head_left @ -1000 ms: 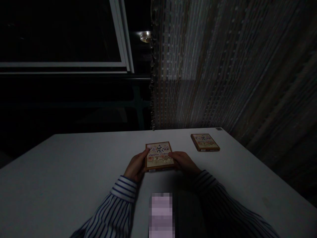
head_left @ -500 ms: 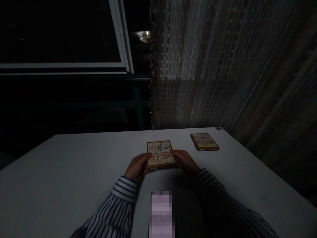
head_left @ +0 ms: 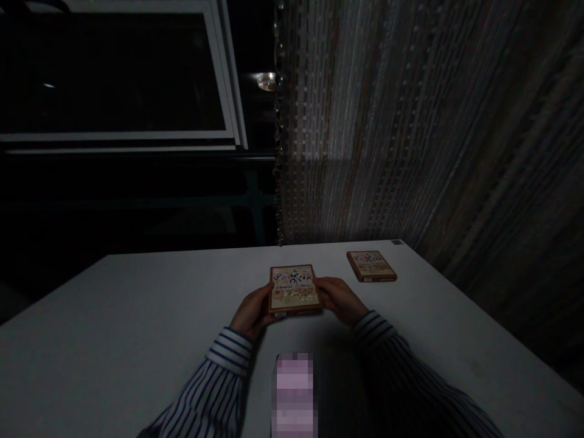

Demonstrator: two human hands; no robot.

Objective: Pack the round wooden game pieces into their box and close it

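Between my two hands is a flat, square Chinese chess box [head_left: 295,297] with a brown border, dark lettering and a printed picture on its cream top. My left hand [head_left: 252,309] grips its left edge, fingers partly hidden beneath. On the opposite edge, my right hand [head_left: 341,298] is closed with the thumb near the top corner. The box is held over the white table [head_left: 173,304]; whether its underside touches the surface I cannot tell. A second, matching Chinese chess box [head_left: 371,266] lies flat at the back right, apart from my hands.
At the bottom centre, close to my body, is a blurred-out phone-like object [head_left: 294,392]. Behind the table's back right hangs a beaded string curtain [head_left: 365,134]. A white-framed dark window [head_left: 228,73] is at the upper left. The light is dim.
The view has tilted up slightly, so the scene sits lower in the frame. My thumbs have shifted toward the edges of the held box, showing more of its lettering.
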